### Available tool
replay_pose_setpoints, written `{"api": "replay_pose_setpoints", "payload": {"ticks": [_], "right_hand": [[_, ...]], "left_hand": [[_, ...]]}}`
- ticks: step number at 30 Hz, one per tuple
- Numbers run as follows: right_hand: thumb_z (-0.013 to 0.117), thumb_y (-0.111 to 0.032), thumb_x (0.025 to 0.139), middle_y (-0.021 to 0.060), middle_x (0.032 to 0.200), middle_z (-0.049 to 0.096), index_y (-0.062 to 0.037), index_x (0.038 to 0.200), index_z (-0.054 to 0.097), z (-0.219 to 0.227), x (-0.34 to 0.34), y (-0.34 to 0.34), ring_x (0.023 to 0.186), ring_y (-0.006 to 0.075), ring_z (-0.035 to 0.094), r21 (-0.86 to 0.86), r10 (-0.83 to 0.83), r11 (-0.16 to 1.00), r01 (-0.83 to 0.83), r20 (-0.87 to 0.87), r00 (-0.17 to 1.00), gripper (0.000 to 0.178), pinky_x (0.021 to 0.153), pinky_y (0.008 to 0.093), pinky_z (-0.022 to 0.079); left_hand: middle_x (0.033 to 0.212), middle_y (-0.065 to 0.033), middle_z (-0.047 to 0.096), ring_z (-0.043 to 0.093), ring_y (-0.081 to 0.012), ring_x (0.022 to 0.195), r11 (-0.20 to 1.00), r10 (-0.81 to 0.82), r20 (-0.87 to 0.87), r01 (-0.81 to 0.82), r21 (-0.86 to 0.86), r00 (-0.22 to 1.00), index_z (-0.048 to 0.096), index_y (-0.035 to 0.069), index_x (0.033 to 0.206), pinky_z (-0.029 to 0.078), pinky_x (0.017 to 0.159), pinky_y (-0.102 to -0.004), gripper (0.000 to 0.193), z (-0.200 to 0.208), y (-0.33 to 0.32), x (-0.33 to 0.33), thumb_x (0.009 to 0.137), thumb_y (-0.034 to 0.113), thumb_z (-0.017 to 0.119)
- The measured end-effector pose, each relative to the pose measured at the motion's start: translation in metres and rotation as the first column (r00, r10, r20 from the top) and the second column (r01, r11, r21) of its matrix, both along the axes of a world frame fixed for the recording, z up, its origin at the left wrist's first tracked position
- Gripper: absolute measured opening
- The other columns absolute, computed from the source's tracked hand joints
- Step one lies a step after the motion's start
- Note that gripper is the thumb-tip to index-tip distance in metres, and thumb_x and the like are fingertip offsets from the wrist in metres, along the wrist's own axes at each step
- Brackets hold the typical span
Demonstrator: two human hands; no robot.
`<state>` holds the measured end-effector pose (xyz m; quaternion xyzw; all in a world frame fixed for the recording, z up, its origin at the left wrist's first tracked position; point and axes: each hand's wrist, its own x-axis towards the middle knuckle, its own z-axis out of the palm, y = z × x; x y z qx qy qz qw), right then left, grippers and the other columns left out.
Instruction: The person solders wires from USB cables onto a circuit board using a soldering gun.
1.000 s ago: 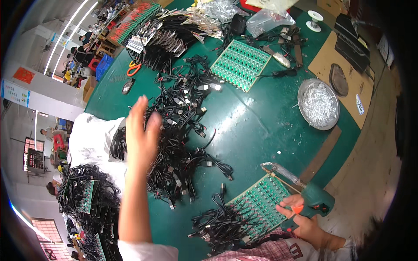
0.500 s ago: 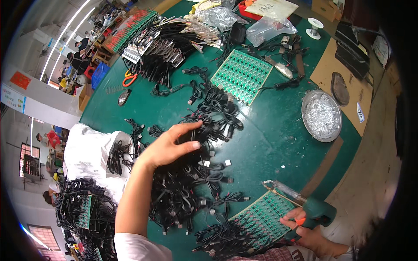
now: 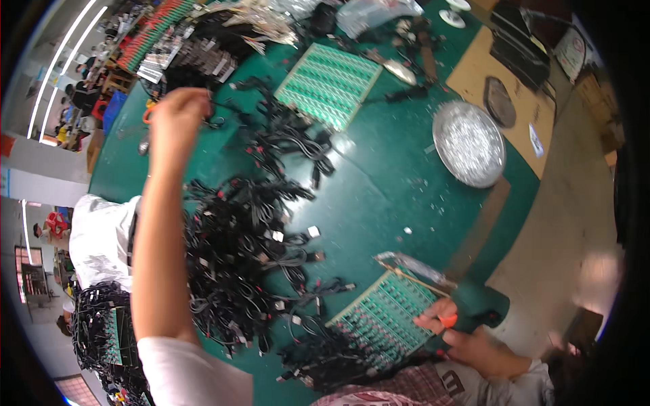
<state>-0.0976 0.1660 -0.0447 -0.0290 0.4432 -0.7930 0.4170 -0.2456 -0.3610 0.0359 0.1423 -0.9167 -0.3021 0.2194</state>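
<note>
My right hand point(image 3: 467, 338) is wrapped round a green soldering gun point(image 3: 481, 304) with an orange trigger. Its metal tip and feed tube lie over a green circuit-board panel point(image 3: 399, 308) at the near edge, where black cables are attached along one side. Stretched far out to the left, my left hand point(image 3: 177, 118) is smeared by motion. It is beside orange-handled scissors point(image 3: 148, 111) and a loose black cable point(image 3: 218, 123); whether its fingers hold anything is unclear. A large heap of black USB cables point(image 3: 237, 264) lies right of my left forearm.
Another green panel point(image 3: 328, 84) lies at the back. A round metal dish point(image 3: 469, 145) of small clear pieces stands at the right, near cardboard point(image 3: 535, 122). On the left are a white bag point(image 3: 101, 237) and bundled cables with boards point(image 3: 112, 331). Cable bundles point(image 3: 203, 51) fill the far left.
My left hand has moved from above the cable heap to the far left, near the scissors. The view has shifted to the right. My right hand still grips the soldering gun over the near panel.
</note>
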Motion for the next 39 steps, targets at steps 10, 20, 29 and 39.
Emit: {"api": "replay_pose_setpoints", "payload": {"ticks": [10,20,29,39], "right_hand": [[0.062,-0.003,0.087,0.0181,0.121,0.056,-0.0066,0.124,0.054,0.017,-0.007,0.001,0.115,0.0315,0.057,-0.143,-0.084,0.984,0.105,0.143,0.986,0.039,0.101,0.0531,0.047],[0.066,-0.006,0.085,0.0192,0.108,0.060,-0.0088,0.119,0.053,0.007,-0.006,0.017,0.089,0.0295,0.066,-0.092,-0.183,0.978,0.186,0.042,0.982,0.037,0.079,0.0448,0.056],[0.068,-0.011,0.085,0.0168,0.097,0.062,-0.0096,0.116,0.053,0.016,-0.005,0.008,0.085,0.0263,0.065,0.016,-0.154,0.988,0.153,0.029,0.988,0.034,0.075,0.0417,0.055],[0.055,-0.003,0.081,0.0177,0.089,0.062,-0.0080,0.114,0.048,0.036,-0.017,0.013,0.079,0.0247,0.062,0.217,-0.058,0.975,0.054,0.012,0.998,0.034,0.073,0.0399,0.053]], "left_hand": [[0.138,-0.0176,0.052,0.051,-0.0244,0.130,0.925,-0.168,-0.425,0.291,0.243,0.889,0.051,-0.003,0.136,0.035,0.114,-0.0376,0.043,0.153,0.031,0.177,0.101,0.022,0.052],[0.084,-0.0056,0.063,0.059,-0.0131,0.074,0.996,0.046,0.213,-0.061,0.064,0.976,0.066,-0.001,0.106,0.047,0.065,-0.0257,0.015,0.020,0.170,0.173,0.094,0.004,0.060],[0.088,-0.0083,0.060,0.059,-0.0279,0.086,0.772,0.090,0.301,0.125,-0.624,0.949,0.063,0.007,0.085,0.051,0.073,-0.0398,0.014,-0.028,0.169,0.125,0.079,0.013,0.074],[0.086,-0.0069,0.069,0.065,-0.0109,0.081,0.924,0.369,-0.261,-0.381,0.005,0.892,0.070,-0.001,0.105,0.051,0.072,-0.0226,0.015,0.107,0.116,0.231,0.095,0.007,0.061]]}}
